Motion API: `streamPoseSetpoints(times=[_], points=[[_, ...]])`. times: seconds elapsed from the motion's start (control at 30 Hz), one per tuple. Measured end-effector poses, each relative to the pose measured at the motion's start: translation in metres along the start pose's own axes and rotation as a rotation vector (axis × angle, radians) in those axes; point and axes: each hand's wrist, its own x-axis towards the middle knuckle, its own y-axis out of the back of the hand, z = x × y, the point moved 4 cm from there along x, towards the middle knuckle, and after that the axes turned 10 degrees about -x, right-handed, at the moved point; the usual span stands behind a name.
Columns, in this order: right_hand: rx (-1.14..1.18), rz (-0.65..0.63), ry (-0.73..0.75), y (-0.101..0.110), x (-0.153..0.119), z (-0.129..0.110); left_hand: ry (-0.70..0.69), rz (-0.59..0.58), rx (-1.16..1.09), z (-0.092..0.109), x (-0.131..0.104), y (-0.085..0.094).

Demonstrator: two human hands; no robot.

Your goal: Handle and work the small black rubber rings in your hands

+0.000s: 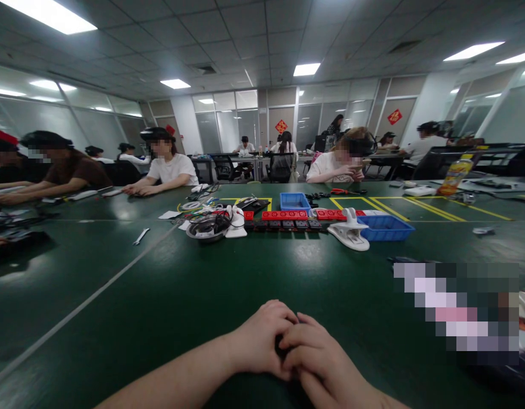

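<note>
My left hand (262,335) and my right hand (316,349) meet low in the middle of the view, over the green table (194,295). Their fingers are curled and touch one another. Between them shows a small dark patch, too hidden to tell whether it is an object or shadow. Beyond the hands, a row of red sockets (286,215) lies across the table above a row of black pieces (288,225).
White clamps (351,232) stand beside a blue bin (386,228); a smaller blue bin (294,201) is behind. A metal bowl (208,227) and cables are left, with a wrench (141,236). A bottle (457,173) stands back right. People sit across the table.
</note>
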Motion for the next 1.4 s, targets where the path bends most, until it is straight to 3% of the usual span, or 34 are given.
streamPoseSetpoints(times=[0.1, 0.23, 0.57, 0.67, 0.87, 0.97, 1.17, 1.4], points=[[0.092, 0.011, 0.072, 0.0, 0.002, -0.004, -0.027, -0.03, -0.033, -0.001, -0.001, 0.0], [0.169, 0.053, 0.023, -0.004, 0.003, -0.004, -0.011, -0.066, -0.017, -0.002, -0.003, -0.004], [0.001, 0.16, 0.023, 0.006, -0.009, 0.001, 0.044, -0.116, -0.026, 0.007, -0.004, -0.002], [-0.066, 0.172, -0.1, -0.001, -0.01, 0.006, 0.11, -0.069, -0.043, 0.011, -0.005, -0.002], [-0.281, 0.003, -0.348, -0.019, -0.01, 0.02, 0.228, 0.121, 0.038, 0.011, -0.005, -0.007], [-0.325, -0.023, -0.418, -0.02, -0.008, 0.026, 0.265, 0.184, 0.052, 0.01, -0.005, -0.007], [-0.387, -0.007, -0.46, -0.02, -0.006, 0.032, 0.292, 0.263, 0.067, 0.007, -0.004, -0.007], [-0.349, -0.065, -0.413, -0.02, -0.003, 0.033, 0.232, 0.192, 0.067, 0.004, -0.003, -0.003]])
